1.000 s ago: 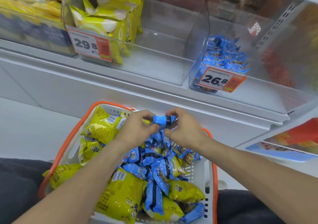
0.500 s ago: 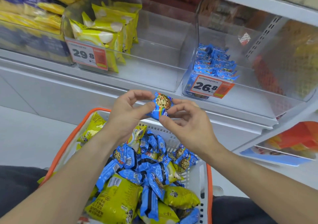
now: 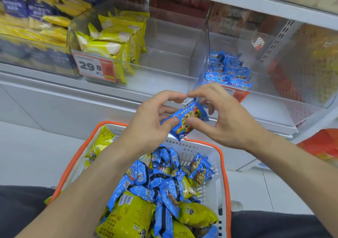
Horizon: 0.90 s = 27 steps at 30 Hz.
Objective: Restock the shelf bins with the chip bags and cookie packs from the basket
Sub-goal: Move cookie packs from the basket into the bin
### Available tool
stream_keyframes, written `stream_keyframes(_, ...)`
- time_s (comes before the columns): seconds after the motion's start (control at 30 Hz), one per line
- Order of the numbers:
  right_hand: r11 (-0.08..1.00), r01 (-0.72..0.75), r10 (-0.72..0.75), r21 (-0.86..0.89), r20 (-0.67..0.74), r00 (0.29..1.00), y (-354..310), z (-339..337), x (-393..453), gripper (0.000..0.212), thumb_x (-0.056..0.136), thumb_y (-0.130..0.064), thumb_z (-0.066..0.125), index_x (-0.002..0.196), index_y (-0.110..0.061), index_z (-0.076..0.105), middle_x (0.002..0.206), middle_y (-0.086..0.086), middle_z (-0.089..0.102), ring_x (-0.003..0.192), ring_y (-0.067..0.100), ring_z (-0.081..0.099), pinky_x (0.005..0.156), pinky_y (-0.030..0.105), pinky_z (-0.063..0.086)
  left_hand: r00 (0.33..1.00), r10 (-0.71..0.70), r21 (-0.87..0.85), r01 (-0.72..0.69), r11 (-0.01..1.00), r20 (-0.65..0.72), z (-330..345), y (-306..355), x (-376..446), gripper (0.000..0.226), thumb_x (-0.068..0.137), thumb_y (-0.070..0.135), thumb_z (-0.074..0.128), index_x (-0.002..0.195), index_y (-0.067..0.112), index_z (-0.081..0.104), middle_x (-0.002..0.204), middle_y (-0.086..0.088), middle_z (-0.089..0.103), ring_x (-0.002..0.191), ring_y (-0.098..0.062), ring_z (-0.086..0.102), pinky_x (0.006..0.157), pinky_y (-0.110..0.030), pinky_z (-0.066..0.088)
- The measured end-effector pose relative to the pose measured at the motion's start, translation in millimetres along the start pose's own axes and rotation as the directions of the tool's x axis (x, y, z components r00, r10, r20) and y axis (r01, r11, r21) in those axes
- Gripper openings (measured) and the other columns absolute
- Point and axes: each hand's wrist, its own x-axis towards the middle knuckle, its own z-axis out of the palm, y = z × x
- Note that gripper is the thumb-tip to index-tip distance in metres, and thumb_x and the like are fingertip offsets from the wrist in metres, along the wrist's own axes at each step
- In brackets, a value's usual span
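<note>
Both hands were up together above the far rim of the basket, sharing one blue cookie pack between them. The left hand came in from the lower left with its forearm stretched over the basket, thumb pressed on the lower left end of the pack, the index finger arched high over the top and the other fingers tucked behind the wrapper. The right hand mirrored it from the right: thumb on the pack's printed face, index finger curved over to almost meet the left one, the remaining fingers curled behind the upper right end. So each hand was partly curled, pinching the same pack, which sat tilted, its right end higher. The pack hung in front of the shelf edge, just below the clear bin holding a small pile of matching blue packs behind an orange price tag. To the left, another clear bin held yellow chip bags at its left end, with a tag reading 29.8. Down in the orange-rimmed white basket lay a heap of blue cookie packs mixed with yellow-green chip bags.
</note>
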Motion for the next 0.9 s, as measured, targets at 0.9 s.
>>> stream_keyframes(0.9, 0.712, -0.679, 0.681, -0.179, -0.064, 0.730, 136.6, -94.6, 27.5, 0.027, 0.065, -0.030, 0.093, 0.071, -0.025, 0.067, 0.069, -0.006, 0.060, 0.062, 0.007, 0.053, 0.059, 0.026, 0.040, 0.982, 0.187, 0.609, -0.168, 0.775, 0.034, 65.5, 13.7, 134.9, 0.117, 0.068, 0.029, 0.090, 0.155, 0.011, 0.014, 0.157, -0.003, 0.029, 0.142, -0.020, 0.033, 0.111, -0.023, 0.027)
